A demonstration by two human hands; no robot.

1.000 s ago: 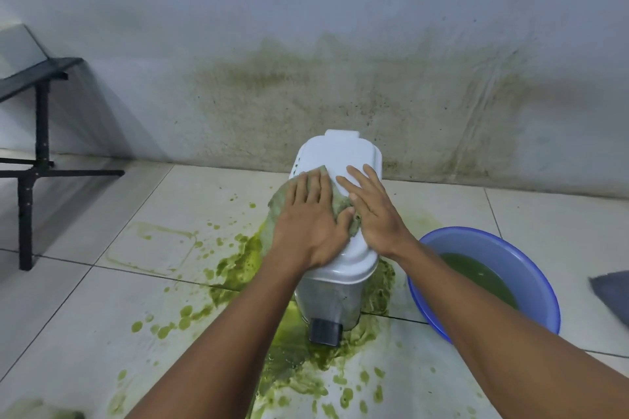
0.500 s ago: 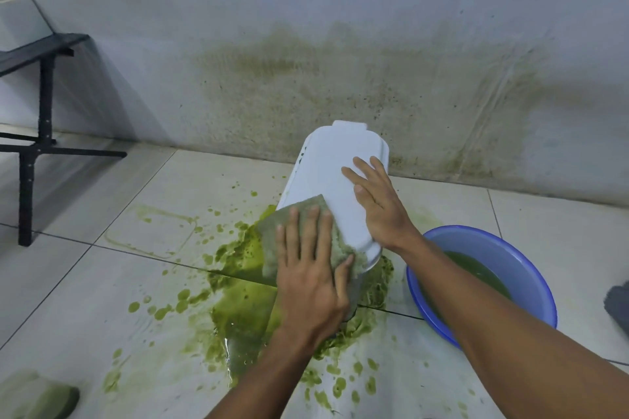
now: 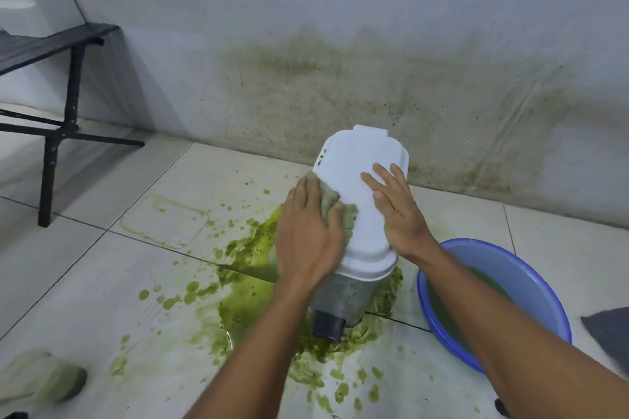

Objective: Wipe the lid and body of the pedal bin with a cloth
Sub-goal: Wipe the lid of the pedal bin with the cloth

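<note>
Over green-splashed tiles [image 3: 102, 282], left hand [image 3: 308, 235] presses cloth [image 3: 348, 219] flat-fingered against lid [image 3: 354, 163]; right hand [image 3: 398, 214] lies spread on it.

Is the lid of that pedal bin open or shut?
Shut: the white lid sits flat on the grey body, with the right hand resting on it.
</note>
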